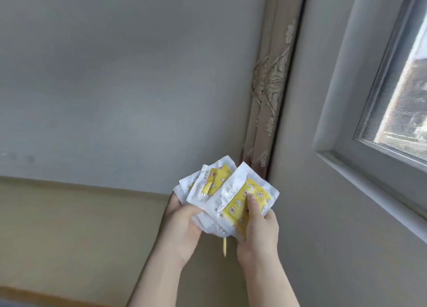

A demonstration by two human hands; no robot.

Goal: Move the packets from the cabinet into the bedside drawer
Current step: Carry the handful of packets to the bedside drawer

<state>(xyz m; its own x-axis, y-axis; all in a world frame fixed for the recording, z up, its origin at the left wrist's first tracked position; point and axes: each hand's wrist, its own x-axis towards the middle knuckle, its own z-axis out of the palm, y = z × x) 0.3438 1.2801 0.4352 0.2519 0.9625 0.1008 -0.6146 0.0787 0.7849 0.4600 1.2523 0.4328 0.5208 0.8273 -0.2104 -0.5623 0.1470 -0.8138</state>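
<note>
Before the grey wall [115, 87], beside the curtain [269, 94], I log several white-and-yellow packets [227, 194], fanned, left hand [184, 226] gripping them underneath, right hand [260, 230] pinching the front one.

We count two hands, the left hand [182, 223] and right hand [258, 228], at least three overlapping packets [233, 206], one curtain [268, 87] and one window [397, 94].
</note>
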